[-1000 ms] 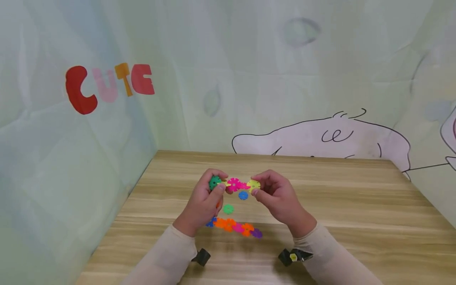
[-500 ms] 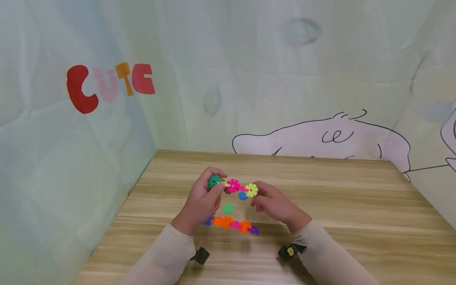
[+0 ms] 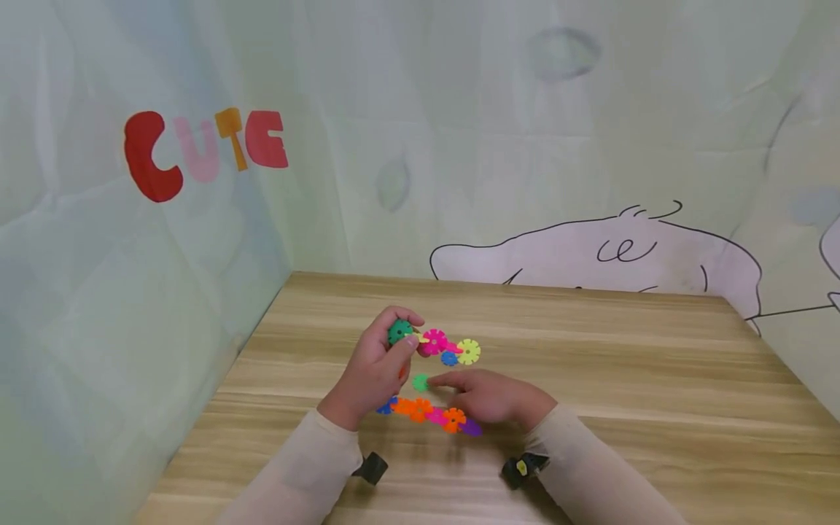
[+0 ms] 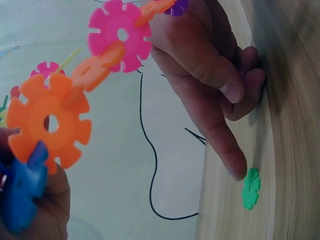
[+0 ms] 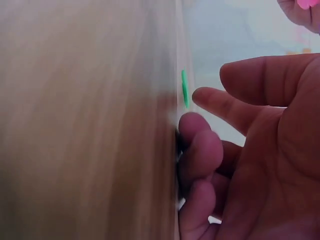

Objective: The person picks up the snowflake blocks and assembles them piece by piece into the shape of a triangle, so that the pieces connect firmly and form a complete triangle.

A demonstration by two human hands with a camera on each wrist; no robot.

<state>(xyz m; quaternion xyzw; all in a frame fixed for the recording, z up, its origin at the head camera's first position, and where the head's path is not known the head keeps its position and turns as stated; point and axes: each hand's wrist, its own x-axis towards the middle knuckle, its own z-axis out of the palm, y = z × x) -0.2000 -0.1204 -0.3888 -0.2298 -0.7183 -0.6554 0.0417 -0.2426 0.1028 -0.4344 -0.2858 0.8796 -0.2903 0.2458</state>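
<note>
In the head view my left hand (image 3: 370, 368) pinches a chain of joined snowflake discs. One stretch runs from a dark green disc (image 3: 399, 332) through a pink disc (image 3: 434, 341) to a yellow disc (image 3: 469, 351). Nearer me hangs another stretch with orange discs (image 3: 420, 410) and a purple disc (image 3: 470, 427) at its tip; my hand hides how the stretches meet. A loose light green disc (image 4: 251, 189) lies on the table. My right hand (image 3: 495, 394) reaches it with a straight index finger, its other fingers bent and holding nothing; contact is hard to tell.
A blue disc (image 3: 449, 359) lies on the wooden table (image 3: 590, 350), just behind the chain. Printed cloth walls (image 3: 367, 131) stand along the table's back and left edges. Each wrist carries a black camera mount (image 3: 374, 468).
My right hand has let go of the chain's yellow disc and moved down and left to the light green disc. The left hand stays nearly still with the chain.
</note>
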